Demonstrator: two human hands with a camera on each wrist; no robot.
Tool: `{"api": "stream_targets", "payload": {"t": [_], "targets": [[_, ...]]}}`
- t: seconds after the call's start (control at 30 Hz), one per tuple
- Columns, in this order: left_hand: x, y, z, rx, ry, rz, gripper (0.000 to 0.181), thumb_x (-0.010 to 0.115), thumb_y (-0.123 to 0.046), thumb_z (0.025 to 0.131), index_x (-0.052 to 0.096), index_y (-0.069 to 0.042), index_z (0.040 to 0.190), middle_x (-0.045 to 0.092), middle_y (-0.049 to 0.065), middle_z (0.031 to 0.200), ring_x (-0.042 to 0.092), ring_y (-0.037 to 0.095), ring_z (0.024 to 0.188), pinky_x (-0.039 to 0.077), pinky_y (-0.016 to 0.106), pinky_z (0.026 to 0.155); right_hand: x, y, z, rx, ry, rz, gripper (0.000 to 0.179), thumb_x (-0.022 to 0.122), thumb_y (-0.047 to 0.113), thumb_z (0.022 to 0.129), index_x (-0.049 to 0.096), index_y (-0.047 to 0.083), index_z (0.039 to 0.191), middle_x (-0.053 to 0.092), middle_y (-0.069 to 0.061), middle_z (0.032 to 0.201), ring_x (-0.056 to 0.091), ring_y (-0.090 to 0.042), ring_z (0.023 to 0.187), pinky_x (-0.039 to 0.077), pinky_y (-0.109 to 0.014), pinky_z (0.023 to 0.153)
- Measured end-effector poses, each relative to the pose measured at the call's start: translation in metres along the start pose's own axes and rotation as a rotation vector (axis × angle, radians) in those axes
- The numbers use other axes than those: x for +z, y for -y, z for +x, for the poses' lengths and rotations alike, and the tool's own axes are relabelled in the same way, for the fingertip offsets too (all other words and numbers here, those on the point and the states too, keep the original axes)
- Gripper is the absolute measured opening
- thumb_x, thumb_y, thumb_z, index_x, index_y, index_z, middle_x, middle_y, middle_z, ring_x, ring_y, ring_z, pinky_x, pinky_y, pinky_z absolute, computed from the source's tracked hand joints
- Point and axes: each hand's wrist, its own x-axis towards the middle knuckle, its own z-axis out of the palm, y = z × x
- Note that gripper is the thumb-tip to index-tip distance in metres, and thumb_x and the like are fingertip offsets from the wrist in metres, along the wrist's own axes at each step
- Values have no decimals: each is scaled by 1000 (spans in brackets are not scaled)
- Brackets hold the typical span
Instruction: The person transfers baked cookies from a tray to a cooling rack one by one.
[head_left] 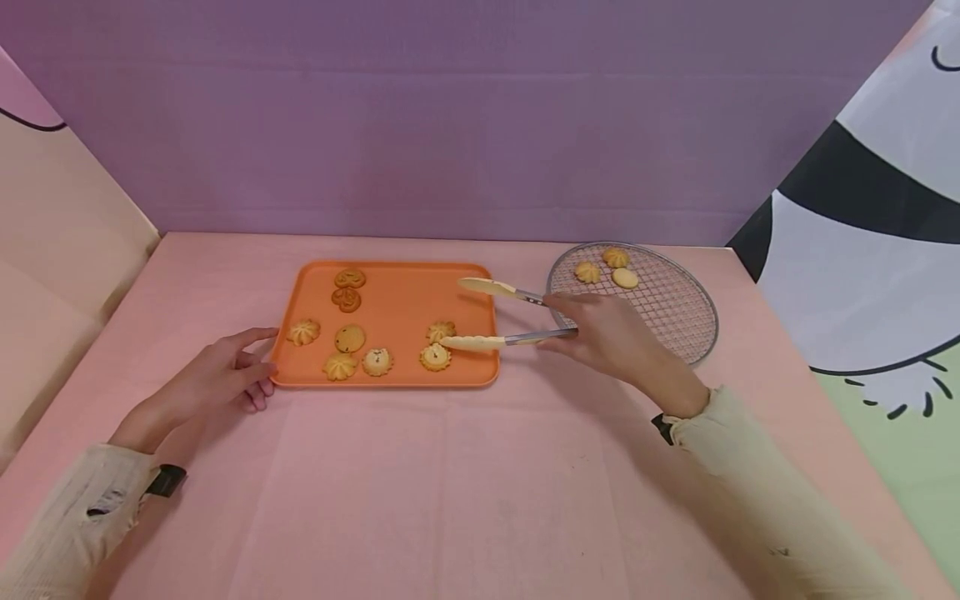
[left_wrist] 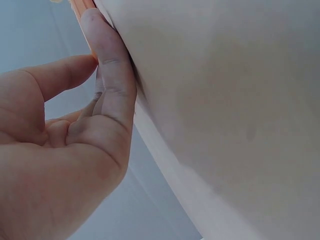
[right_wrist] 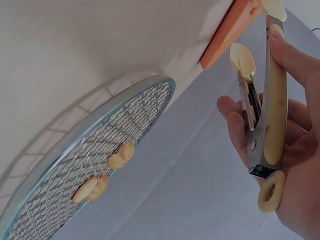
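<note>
My right hand point(head_left: 611, 337) grips wide-spread tongs point(head_left: 480, 342); my left hand point(head_left: 210, 375) holds the eight-o'clock edge of the orange tray point(head_left: 397, 304). I seem partway: three cookies point(head_left: 625, 278) lie on the wire rack point(head_left: 663, 312) at one o'clock, eight on the tray at eleven. Whether the tongs touch any, I can't tell.

No readable text, label, brand, number or sign in any view. Tongs point(right_wrist: 276, 107): tiny marks on the metal, too small to make out. Printed wall sheet point(head_left: 873, 237) on the right: black cartoon lines only, no lettering.
</note>
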Motion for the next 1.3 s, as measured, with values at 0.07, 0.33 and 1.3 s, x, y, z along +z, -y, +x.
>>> {"api": "stream_targets", "payload": {"t": [0.07,0.33,1.3], "targets": [[0,0,0,-1,2,-1,68,57,-1,99,18,9,153,66,13,78,65,21,62,60,33,61,1,1,1,1,8,2,55,88,33,75,70,1,117,74,-14,102,67,-21,70,55,-39,58],[0,0,0,-5,4,5,68,57,-2,99,18,9,153,65,13,79,65,22,63,60,33,61,6,6,5,-9,52,47,52,87,32,77,72,2,116,74,-13,107,71,-24,82,58,-40,68],[1,1,2,-33,4,16,68,56,-7,101,17,7,154,65,13,81,64,23,66,60,33,63,15,25,-5,-61,-16,-20,41,84,28,81,75,3,112,74,-11,106,73,-26,83,59,-43,69]]}}
